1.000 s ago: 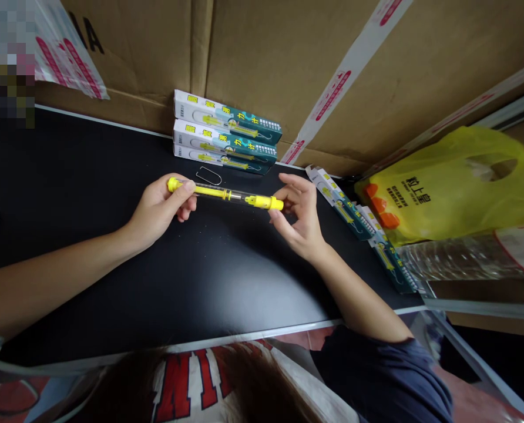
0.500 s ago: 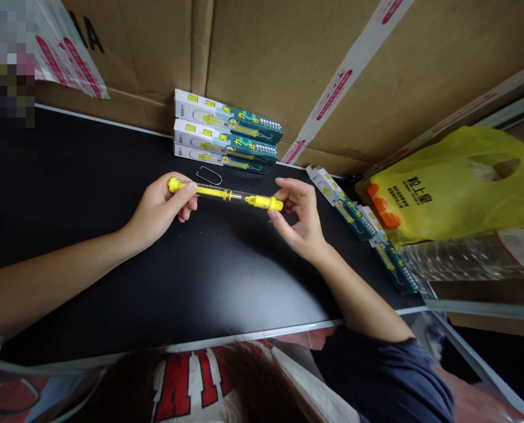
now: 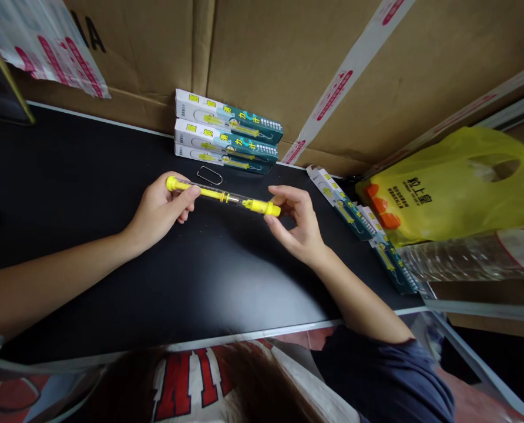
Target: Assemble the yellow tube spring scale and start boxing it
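Observation:
A spring scale (image 3: 233, 200), a clear tube with yellow ends and a yellow inner part, is held level above the black table. My left hand (image 3: 160, 205) is closed round its left end, thumb lying along the tube. At the other end, my right hand (image 3: 299, 226) has its thumb and fingertips at the yellow cap (image 3: 268, 208); the index finger arches slightly above it. Behind the tube, a bent metal wire loop (image 3: 210, 175) lies loose on the table.
Printed spring scale boxes (image 3: 227, 132) are stacked against a large cardboard carton (image 3: 279, 53). More such boxes (image 3: 343, 202) lie at the right, beside a yellow plastic bag (image 3: 447, 182) with orange things inside. The black table (image 3: 191, 282) has a pale front edge.
The right end of the spring scale has shifted slightly left and down. My right hand moved with it, its index finger now a little lower and more leftward. My left hand keeps its hold.

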A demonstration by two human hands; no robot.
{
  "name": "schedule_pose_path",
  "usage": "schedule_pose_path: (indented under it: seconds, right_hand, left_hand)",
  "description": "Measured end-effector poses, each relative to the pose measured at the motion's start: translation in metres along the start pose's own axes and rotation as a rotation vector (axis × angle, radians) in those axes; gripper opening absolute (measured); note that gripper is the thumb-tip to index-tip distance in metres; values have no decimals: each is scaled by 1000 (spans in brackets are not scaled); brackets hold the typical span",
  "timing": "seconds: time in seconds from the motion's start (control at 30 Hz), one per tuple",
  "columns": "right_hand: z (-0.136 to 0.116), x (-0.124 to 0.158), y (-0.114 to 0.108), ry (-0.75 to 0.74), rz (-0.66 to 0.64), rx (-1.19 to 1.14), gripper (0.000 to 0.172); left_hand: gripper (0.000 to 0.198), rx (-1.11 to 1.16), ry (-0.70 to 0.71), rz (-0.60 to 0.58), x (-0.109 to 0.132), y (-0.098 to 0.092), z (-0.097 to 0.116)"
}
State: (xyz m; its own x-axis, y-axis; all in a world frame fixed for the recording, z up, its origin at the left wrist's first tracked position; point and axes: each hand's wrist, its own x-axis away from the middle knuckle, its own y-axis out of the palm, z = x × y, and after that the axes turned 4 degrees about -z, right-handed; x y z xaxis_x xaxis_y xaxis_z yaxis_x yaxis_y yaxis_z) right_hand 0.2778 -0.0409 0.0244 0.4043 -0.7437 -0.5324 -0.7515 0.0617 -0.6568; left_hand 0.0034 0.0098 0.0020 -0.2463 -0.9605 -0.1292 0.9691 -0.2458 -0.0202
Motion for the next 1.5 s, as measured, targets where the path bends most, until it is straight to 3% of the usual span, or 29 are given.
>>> schedule_pose_path:
  seconds: [0.37,0.7,1.07,1.5]
  right_hand:
    - [7,1,4,-32,14,37,37]
    - [0,2,3,91,-59,-70,37]
    - [8,-1,-2,-10,11,12,44]
    - [4,-1,1,-142,22,91,47]
  left_hand:
    - [27,-30,12,-1,-1,0,-4]
    - [30,49,-7,-24,-4,0,-3]
    - [34,124,41,-60,-4,0,-3]
    - [33,36,81,-47,-4,-1,-9]
